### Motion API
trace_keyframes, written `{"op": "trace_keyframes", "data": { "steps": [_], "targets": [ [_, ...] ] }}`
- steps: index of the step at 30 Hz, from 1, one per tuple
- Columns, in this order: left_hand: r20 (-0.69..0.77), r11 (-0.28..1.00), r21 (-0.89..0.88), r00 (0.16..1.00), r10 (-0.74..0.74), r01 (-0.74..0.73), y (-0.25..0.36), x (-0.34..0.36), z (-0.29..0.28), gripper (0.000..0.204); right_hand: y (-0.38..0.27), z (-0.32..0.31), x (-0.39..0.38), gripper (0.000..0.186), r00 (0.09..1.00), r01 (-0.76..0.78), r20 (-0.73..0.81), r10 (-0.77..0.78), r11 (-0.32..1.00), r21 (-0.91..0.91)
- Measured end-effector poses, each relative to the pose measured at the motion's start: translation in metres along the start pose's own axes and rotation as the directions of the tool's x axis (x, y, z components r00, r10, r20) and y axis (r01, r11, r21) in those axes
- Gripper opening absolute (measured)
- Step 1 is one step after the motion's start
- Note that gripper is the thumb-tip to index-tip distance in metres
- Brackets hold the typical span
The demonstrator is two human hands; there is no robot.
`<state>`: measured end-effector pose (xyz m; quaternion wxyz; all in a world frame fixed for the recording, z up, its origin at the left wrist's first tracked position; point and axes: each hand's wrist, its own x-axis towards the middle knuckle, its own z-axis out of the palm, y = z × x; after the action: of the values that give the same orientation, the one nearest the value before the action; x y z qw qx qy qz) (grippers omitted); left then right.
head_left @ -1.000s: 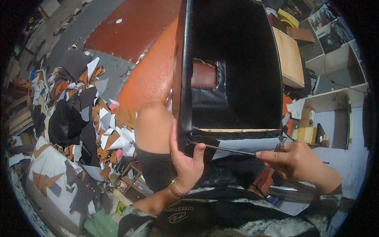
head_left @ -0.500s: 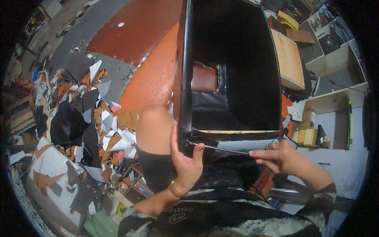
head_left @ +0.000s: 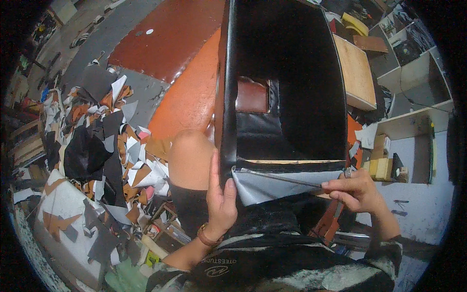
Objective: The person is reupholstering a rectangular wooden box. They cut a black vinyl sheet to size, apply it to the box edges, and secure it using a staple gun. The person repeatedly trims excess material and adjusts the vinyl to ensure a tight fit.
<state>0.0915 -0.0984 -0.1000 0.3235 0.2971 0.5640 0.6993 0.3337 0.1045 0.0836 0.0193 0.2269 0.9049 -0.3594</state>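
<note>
A black leather-covered piece (head_left: 306,131) with a square opening stands in front of me, and a bare wooden strip (head_left: 292,161) runs along its near edge. Below that strip hangs a loose flap (head_left: 260,189), its grey backing facing up. My left hand (head_left: 223,202) lies upright against the piece's near left corner, fingers stretched and thumb beside the flap's left end. In my right hand (head_left: 357,191) is a thin dark rod-like tool (head_left: 287,179), pinched at its right end. The rod crosses over the flap, and its far tip points at the left corner.
Leather and fabric scraps (head_left: 141,170) are heaped on the floor at left. Behind them lie an orange sheet (head_left: 187,82) and a brown-red sheet (head_left: 163,36). A wooden panel (head_left: 355,73) and an open pale cabinet (head_left: 408,126) with yellow blocks (head_left: 382,168) stand at right.
The flap's grey backing now shows much more, turned down toward me. My left hand has moved slightly down and left; my right hand and the rod have shifted right.
</note>
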Motion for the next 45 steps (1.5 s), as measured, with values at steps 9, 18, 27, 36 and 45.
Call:
{"op": "trace_keyframes", "data": {
  "steps": [9,18,27,36,45],
  "targets": [
    [-0.056,0.999,-0.039,0.998,-0.039,0.037,0.004,0.000,0.006,0.075,-0.020,0.008,0.024,0.047,0.972,0.234,0.044,-0.231,0.935,-0.267],
    [-0.111,0.820,0.538,0.948,0.297,-0.194,0.026,-0.006,-0.017,0.037,-0.034,-0.008,0.025,0.045,0.990,0.142,0.073,-0.121,0.860,-0.490],
    [0.292,0.538,0.717,0.892,0.346,-0.443,0.064,0.019,-0.035,0.022,-0.003,0.004,0.006,0.041,0.990,0.135,0.019,-0.138,0.916,-0.377],
    [0.036,0.692,0.652,0.924,0.381,-0.310,0.035,0.021,-0.031,0.008,0.013,0.040,-0.001,0.045,0.979,0.156,-0.079,-0.187,0.942,-0.296],
    [-0.138,0.897,0.441,0.986,0.089,-0.019,0.044,0.016,-0.025,0.008,0.014,0.049,-0.004,0.047,0.983,0.127,-0.083,-0.161,0.939,-0.318]
  ]
}}
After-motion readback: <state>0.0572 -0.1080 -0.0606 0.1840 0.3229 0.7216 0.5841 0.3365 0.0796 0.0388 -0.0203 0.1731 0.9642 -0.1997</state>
